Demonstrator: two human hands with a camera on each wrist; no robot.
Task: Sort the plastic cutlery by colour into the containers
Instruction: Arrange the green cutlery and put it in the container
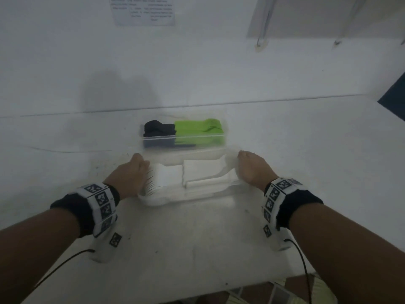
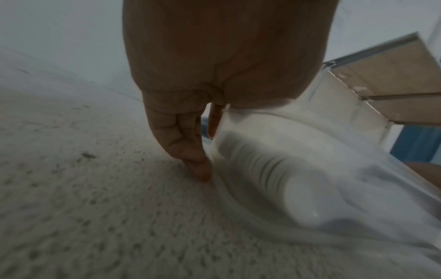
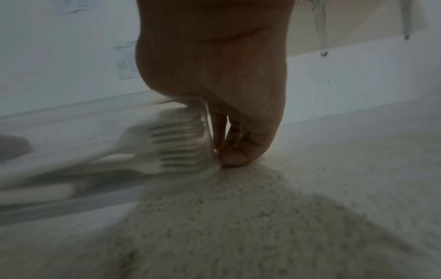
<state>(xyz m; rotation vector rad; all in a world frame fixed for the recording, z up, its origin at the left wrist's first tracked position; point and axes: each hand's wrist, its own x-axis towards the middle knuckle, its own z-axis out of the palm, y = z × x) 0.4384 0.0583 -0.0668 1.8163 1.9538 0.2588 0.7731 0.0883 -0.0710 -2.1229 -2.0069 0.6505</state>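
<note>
A clear near container (image 1: 219, 195) on the table (image 1: 197, 238) holds white cutlery (image 1: 197, 172), and just behind it a second clear container (image 1: 185, 138) holds dark cutlery (image 1: 158, 128) left, green cutlery (image 1: 198, 128) right.

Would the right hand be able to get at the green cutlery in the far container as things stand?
Probably not at once: the right hand grips the near container. The green cutlery lies uncovered in the far container, just beyond.
</note>
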